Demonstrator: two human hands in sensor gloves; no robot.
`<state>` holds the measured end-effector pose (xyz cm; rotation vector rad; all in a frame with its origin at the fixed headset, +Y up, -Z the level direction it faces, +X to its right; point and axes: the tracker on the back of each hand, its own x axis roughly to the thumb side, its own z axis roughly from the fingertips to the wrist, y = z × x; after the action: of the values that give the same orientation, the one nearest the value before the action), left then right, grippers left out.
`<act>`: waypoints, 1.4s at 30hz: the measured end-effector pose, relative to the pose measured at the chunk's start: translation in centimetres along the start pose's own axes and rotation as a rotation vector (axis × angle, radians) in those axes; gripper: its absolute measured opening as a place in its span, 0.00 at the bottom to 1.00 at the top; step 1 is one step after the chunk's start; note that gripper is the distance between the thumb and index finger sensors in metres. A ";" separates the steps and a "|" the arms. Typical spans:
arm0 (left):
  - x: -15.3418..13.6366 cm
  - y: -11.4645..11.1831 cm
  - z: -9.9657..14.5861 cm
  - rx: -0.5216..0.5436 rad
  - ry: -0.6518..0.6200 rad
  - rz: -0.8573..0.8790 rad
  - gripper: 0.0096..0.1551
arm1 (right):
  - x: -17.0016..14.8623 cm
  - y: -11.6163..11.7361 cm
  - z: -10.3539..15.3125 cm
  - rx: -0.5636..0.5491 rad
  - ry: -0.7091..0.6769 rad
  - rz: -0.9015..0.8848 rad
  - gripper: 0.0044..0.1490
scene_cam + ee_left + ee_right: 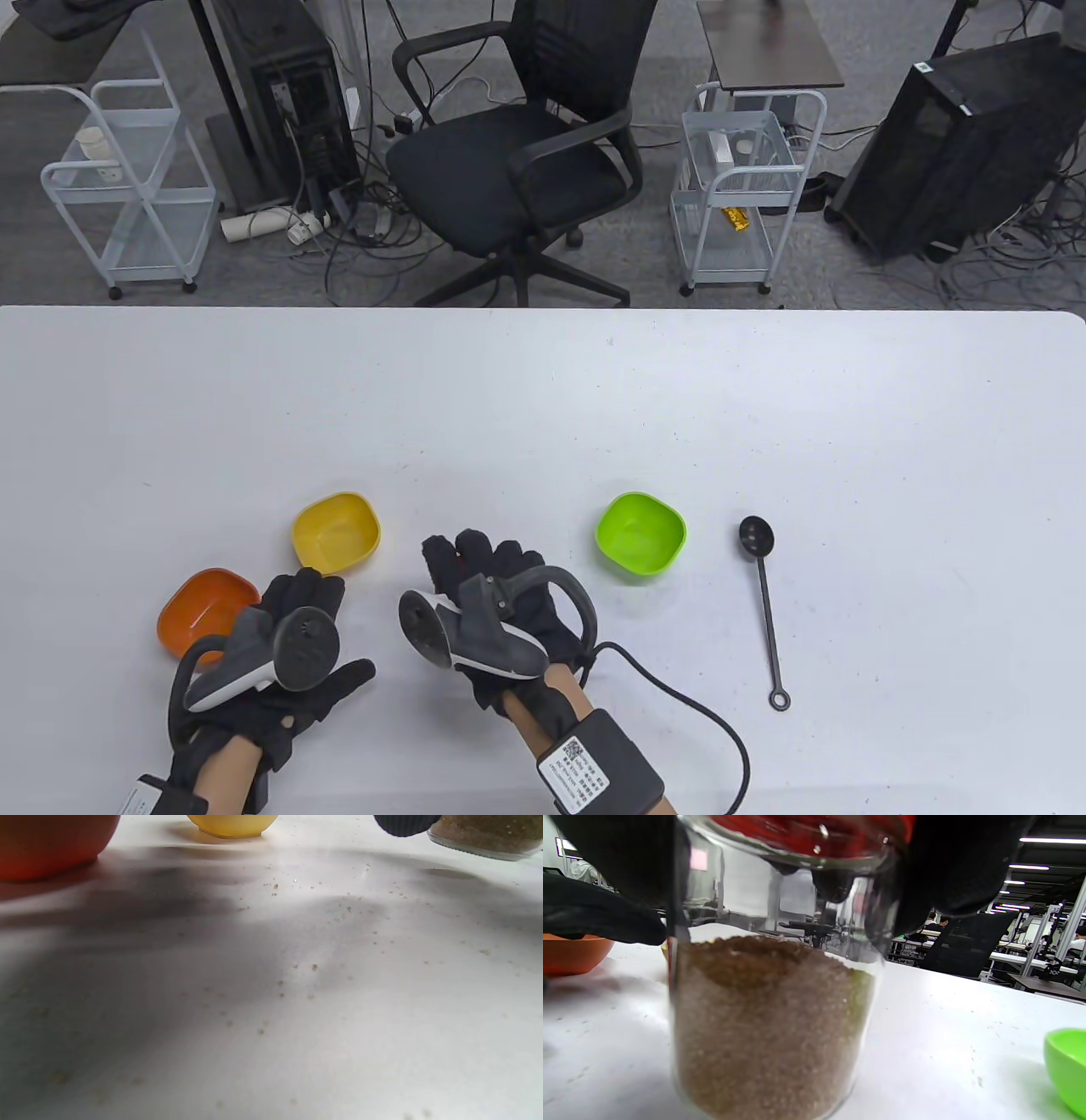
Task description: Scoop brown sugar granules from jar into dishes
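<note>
One jar (772,1018) gripped under right hand (492,594), left hand (288,654) beside

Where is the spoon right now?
In the table view the black spoon lies flat on the white table, untouched, on the right side just beyond the green dish, its bowl pointing away from the person.
</note>
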<state>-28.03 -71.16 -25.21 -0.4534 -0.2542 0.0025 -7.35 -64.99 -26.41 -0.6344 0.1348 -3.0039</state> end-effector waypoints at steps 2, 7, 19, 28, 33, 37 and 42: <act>0.1 0.0 0.0 0.001 -0.008 -0.003 0.62 | 0.2 0.2 0.6 0.004 0.005 -0.003 0.53; 0.4 0.0 -0.2 -0.003 -0.029 -0.010 0.62 | 0.5 0.7 1.3 0.002 0.013 -0.005 0.53; 0.6 -0.2 -0.1 -0.004 -0.060 0.000 0.62 | 0.7 1.3 1.4 0.006 0.026 -0.002 0.53; 1.5 -0.5 -0.2 -0.002 -0.076 -0.053 0.63 | 1.0 1.2 1.5 0.125 0.017 0.020 0.56; 2.9 -0.4 -0.5 0.031 -0.203 0.061 0.66 | 0.3 0.1 1.6 0.178 0.029 -0.043 0.59; 3.6 0.2 -1.3 0.003 -0.349 0.355 0.70 | -0.2 -0.9 1.8 0.181 0.038 -0.032 0.59; 4.5 1.1 -2.8 -0.104 -0.423 0.457 0.74 | -0.5 -2.1 2.0 0.195 0.057 -0.023 0.55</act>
<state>-22.94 -71.13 -26.98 -0.6057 -0.5632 0.5390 -6.17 -62.97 -24.53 -0.5352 -0.1617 -3.0071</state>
